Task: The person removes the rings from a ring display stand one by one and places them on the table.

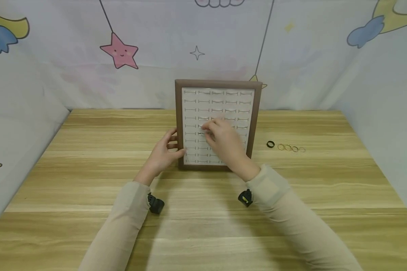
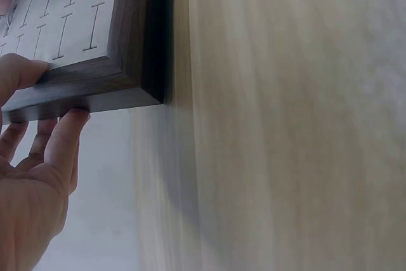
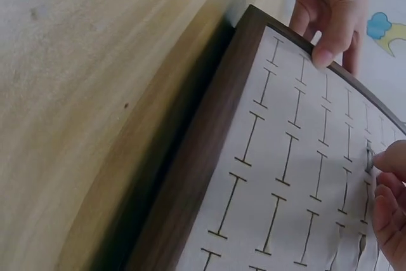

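Observation:
A ring display board (image 1: 218, 83) with a brown frame and a white slotted panel stands upright on the table. My left hand (image 1: 162, 152) grips its left edge, the thumb on the front and the fingers along the side. In front of the panel, left of its middle, my right hand (image 1: 225, 143) pinches a small silver ring (image 3: 370, 158) at one of the slots. How far the ring sits in the slot cannot be told. That hand hides part of the panel in the head view.
On the wooden table (image 1: 88, 150), right of the board, lie a black ring (image 1: 270, 144) and several gold-coloured rings (image 1: 288, 148) in a row. A patterned curtain (image 1: 156, 82) hangs behind the table. Each wrist wears a small black camera (image 1: 156, 204).

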Tool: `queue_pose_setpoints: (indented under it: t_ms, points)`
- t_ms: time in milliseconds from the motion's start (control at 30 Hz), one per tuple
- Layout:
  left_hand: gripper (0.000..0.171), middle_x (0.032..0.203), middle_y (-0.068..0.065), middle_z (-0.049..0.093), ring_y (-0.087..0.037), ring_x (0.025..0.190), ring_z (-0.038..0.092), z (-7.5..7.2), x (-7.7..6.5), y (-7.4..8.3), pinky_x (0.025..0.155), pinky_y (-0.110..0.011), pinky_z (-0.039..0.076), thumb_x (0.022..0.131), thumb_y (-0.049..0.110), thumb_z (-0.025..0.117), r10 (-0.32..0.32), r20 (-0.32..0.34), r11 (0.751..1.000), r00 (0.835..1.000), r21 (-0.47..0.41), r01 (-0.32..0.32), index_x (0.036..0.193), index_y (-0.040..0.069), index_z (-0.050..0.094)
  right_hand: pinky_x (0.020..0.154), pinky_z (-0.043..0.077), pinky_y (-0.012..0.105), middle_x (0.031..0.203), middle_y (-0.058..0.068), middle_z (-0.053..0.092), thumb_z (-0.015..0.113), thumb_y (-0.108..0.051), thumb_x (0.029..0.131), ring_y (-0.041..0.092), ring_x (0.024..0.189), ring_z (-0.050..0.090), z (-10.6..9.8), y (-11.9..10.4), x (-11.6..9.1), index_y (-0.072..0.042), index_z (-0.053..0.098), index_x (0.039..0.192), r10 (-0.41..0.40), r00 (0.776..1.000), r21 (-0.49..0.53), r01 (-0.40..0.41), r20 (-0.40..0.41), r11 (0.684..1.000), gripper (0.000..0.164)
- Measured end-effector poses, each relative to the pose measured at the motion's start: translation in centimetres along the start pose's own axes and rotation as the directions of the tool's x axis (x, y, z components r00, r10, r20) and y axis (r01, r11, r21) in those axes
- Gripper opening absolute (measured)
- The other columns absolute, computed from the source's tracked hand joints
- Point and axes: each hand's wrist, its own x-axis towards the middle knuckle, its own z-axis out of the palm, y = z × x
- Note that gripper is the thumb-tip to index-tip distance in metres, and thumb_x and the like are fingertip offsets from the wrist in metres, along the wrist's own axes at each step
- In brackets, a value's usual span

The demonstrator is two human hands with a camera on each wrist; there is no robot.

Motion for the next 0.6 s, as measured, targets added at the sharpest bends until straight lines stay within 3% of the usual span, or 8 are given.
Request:
queue_pose_setpoints:
  t_ms: [300, 600]
  points:
    - [0.079, 0.15, -0.02, 0.034, -0.039, 0.136, 0.039, -0.06, -0.11, -0.02, 0.106, -0.051, 0.043, 0.091, 0.01, 0.061, 0.011, 0.003, 1.0, 1.0, -0.001, -0.011, 0.154, 0.013, 0.013, 0.074, 0.055, 0.024, 0.091, 0.007, 0.064, 0.065, -0.007, 0.089, 0.019, 0.086, 0.061, 0.84, -0.19, -0.36, -0.003, 0.071, 0.092, -0.081, 0.996, -0.05, 0.079, -0.043, 0.996, 0.008]
    - [0.078, 0.15, -0.019, 0.034, -0.039, 0.136, 0.04, -0.03, 0.0, -0.1, 0.106, -0.051, 0.043, 0.092, 0.01, 0.061, 0.013, 0.005, 1.0, 1.0, 0.002, -0.013, 0.154, 0.013, 0.013, 0.076, 0.055, 0.026, 0.091, 0.008, 0.064, 0.066, -0.004, 0.088, 0.021, 0.088, 0.062, 0.96, -0.25, -0.5, -0.001, 0.07, 0.091, -0.072, 0.994, -0.022, 0.071, -0.08, 0.997, 0.006]
